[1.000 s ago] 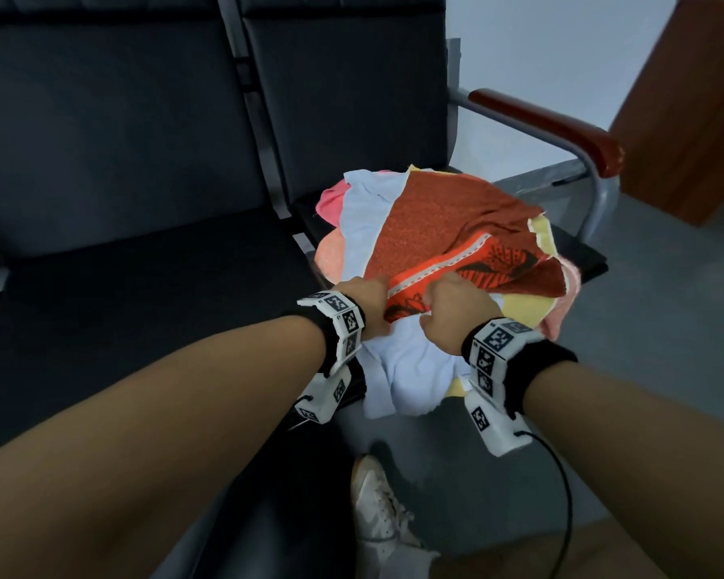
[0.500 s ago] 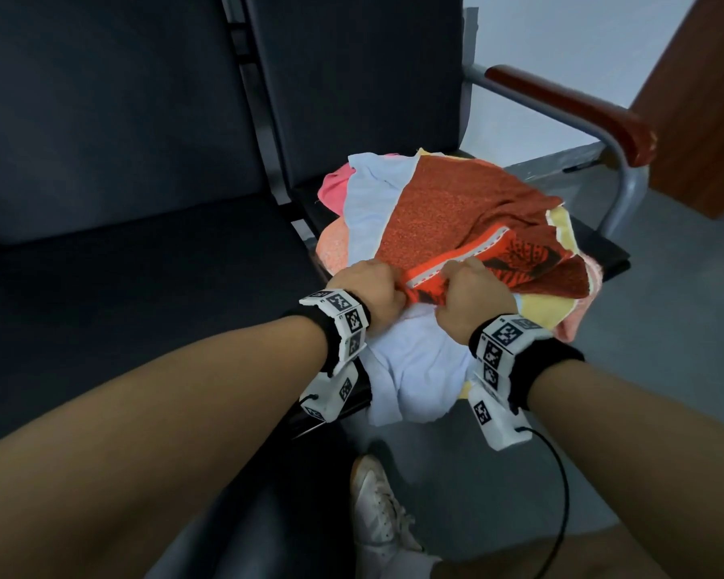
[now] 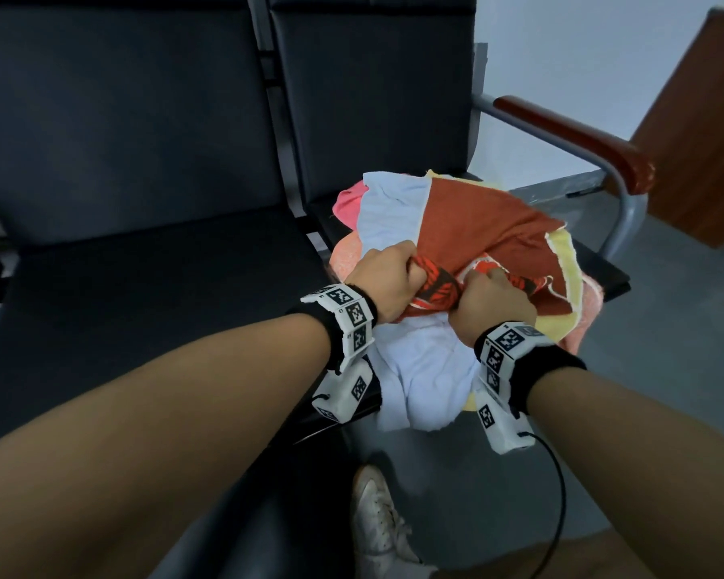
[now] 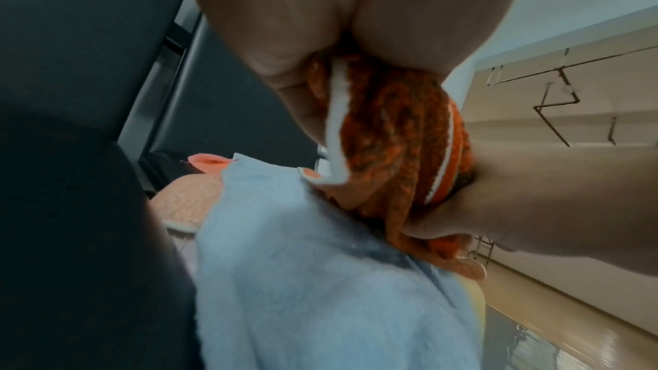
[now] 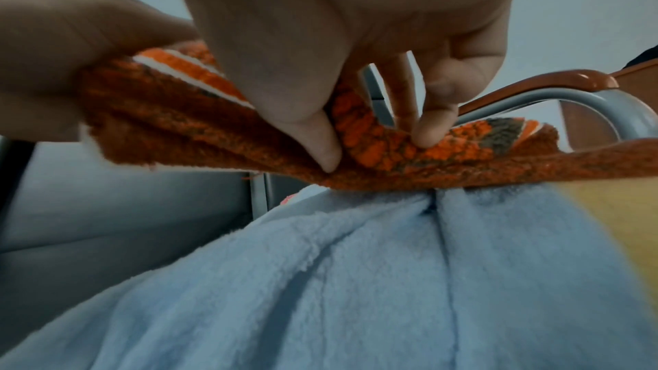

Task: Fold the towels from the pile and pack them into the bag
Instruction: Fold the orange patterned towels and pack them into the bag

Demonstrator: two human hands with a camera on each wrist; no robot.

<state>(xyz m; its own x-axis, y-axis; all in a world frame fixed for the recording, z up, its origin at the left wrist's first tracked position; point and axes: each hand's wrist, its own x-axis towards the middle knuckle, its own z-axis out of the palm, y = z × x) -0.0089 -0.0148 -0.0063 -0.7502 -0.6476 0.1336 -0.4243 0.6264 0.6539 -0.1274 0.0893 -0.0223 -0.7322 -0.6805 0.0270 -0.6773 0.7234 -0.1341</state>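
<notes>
A pile of towels lies on the right seat, topped by an orange-red towel point(image 3: 481, 221) with a white-edged patterned border. My left hand point(image 3: 387, 277) grips a bunched part of that border point(image 4: 388, 134). Beside it, my right hand point(image 3: 492, 300) pinches the same border between thumb and fingers point(image 5: 432, 128). A light blue towel point(image 3: 423, 369) lies under it and hangs over the seat's front edge. Pink point(image 3: 348, 200) and yellow point(image 3: 567, 261) towels show at the pile's sides. No bag is in view.
The black seat point(image 3: 143, 302) to the left of the pile is bare. A metal armrest with a brown wooden top point(image 3: 569, 135) stands right of the pile. A white shoe point(image 3: 377, 520) is on the grey floor below.
Both hands have gathered more of the orange-red towel's border, bunching it up between them. The left hand has moved up and away along the edge.
</notes>
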